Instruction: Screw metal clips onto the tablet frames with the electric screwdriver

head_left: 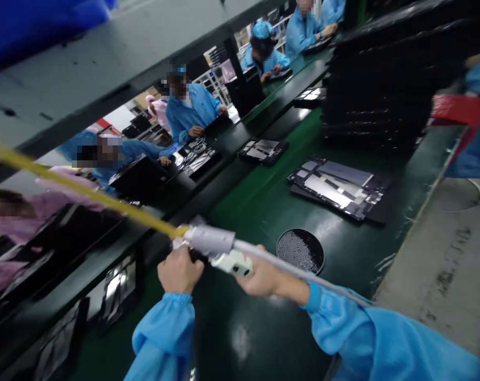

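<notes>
In the middle of the head view, my right hand (pixel 259 275) is closed around the pale body of an electric screwdriver (pixel 234 263), with two dark spots on its side. A grey cylinder with a cable (pixel 211 239) crosses just above it, and a yellow cord (pixel 132 211) runs from there to the upper left. My left hand (pixel 180 270) is closed at the cord end of the tool; what its fingers hold is hidden. Right of my hands, a round black dish (pixel 301 250) with a dimpled grid lies on the green bench.
An opened tablet-like device (pixel 337 185) lies on a dark panel beyond the dish. Tall black stacked trays (pixel 378 90) stand at the back right. More opened devices (pixel 120 286) line the left. Co-workers in blue (pixel 192 108) sit opposite. A grey beam (pixel 105 58) crosses overhead.
</notes>
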Tool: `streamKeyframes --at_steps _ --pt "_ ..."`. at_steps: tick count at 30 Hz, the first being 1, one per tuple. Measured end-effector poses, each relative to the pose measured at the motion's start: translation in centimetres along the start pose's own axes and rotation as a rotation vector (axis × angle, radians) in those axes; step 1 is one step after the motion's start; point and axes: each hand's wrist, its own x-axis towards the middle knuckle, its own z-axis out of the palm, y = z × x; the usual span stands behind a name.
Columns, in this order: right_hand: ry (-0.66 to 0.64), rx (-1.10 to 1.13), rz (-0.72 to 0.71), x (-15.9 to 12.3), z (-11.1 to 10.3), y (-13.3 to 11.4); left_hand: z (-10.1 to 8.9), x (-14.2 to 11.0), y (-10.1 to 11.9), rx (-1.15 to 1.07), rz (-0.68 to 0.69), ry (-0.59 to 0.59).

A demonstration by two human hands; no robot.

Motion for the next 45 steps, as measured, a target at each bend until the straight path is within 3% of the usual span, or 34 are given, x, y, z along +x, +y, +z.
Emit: streamKeyframes --at_steps 4,6,9,12,14,16,19,21,24,28,34,39,42,45 --pt "0.193 0.043 -0.028 0.5 -2.0 -0.1 -0.3 -8.7 2.7 -0.108 0.222 0.299" --pt "0.250 0.035 -0.042 0.5 -2.9 0.0 -0.2 -13.2 4.3 -0.190 0.312 0.373" --pt "0.314 0.005 0.024 0.2 -3.8 0.5 -0.1 -18.7 7.0 -0.299 0.321 0.332" --pt "0.353 -0.042 0.052 0.0 -4.0 0.8 0.0 -22.1 9.0 -0.367 0.332 0.226" --pt "0.358 -0.043 0.042 0.0 -3.9 0.6 -0.1 -23.5 9.1 -0.414 0.336 0.166" --pt "0.347 -0.005 0.049 0.1 -3.8 0.1 -0.1 -24.6 7.8 -0.481 0.247 0.167" --pt "0.328 0.024 0.065 0.0 -3.5 -0.8 0.0 -25.5 4.0 -0.535 -0.153 0.195" --pt "0.323 0.012 0.063 0.0 -3.4 -1.1 0.4 -25.6 1.3 -0.528 -0.453 0.109" --pt "0.324 0.020 0.049 -0.1 -3.4 -1.0 1.1 -25.0 -1.3 -0.589 -0.637 -0.084" --pt "0.296 0.072 0.039 0.1 -3.8 -0.9 1.5 -23.6 -2.1 -0.787 -0.640 -0.216" --pt "0.274 0.192 0.125 0.7 -5.7 -1.1 0.1 -20.7 -3.2 -1.059 -0.582 -0.455" --pt "0.240 0.267 0.170 1.0 -7.4 -0.1 0.7 -17.9 -5.1 -0.959 -0.414 -0.677" --pt "0.257 0.272 0.196 0.9 -7.7 0.4 2.2 -18.1 -5.7 -0.860 -0.332 -0.583" --pt "0.259 0.249 0.211 0.7 -7.5 0.8 4.1 -19.8 -6.2 -0.735 -0.292 -0.333"
